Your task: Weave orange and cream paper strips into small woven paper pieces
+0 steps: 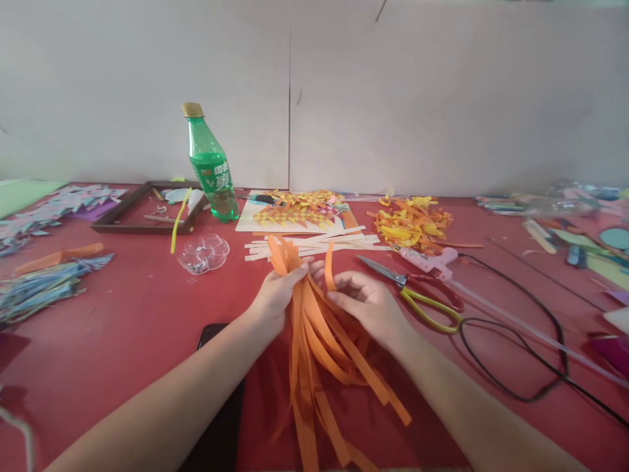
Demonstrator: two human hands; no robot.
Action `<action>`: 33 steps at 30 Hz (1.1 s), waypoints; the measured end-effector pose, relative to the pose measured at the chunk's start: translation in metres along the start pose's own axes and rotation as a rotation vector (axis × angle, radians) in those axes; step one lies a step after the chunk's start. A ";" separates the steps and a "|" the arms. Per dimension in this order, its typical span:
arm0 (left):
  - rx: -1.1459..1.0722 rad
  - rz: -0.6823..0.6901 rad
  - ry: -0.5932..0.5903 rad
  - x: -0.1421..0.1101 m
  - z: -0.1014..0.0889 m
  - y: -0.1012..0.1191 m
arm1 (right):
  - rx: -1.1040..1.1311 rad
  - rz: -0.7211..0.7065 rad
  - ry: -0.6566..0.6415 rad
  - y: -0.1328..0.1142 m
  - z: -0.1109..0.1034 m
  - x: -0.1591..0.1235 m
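Note:
My left hand is closed around a bundle of orange paper strips, near their upper ends. Short ends stick up past the thumb, while the long tails hang and curl down towards me. To the right of the bundle, my right hand pinches a single orange paper strip between thumb and fingers; its end points upward. Just beyond both hands lies a loose stack of cream paper strips. Scissors with red and yellow handles rest, blades apart only slightly if at all, right of my right hand.
A pink glue gun with a black cord lies at right. Behind are a yellow-orange paper pile, a woven paper piece, a green bottle and a dark frame. A clear flower-shaped dish and black phone are left.

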State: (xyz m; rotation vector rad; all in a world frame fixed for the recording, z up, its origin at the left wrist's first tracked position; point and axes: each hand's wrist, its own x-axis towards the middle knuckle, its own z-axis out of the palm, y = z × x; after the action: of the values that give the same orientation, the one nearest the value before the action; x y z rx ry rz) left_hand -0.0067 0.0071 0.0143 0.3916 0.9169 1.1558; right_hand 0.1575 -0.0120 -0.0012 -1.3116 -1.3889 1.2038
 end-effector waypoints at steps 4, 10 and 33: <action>-0.044 0.024 -0.019 0.003 -0.005 0.001 | 0.000 -0.002 0.083 -0.007 -0.014 0.005; 0.020 0.014 -0.025 0.003 -0.008 0.002 | 0.356 -0.099 0.209 -0.055 -0.053 0.000; 0.196 0.092 -0.046 0.000 -0.006 -0.005 | -0.520 0.093 -0.184 -0.047 0.010 0.021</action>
State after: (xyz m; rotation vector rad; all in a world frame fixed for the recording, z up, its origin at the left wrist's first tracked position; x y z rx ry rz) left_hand -0.0085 0.0040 0.0067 0.6228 0.9833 1.1386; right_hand 0.1376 0.0088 0.0427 -1.6631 -1.8767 1.0820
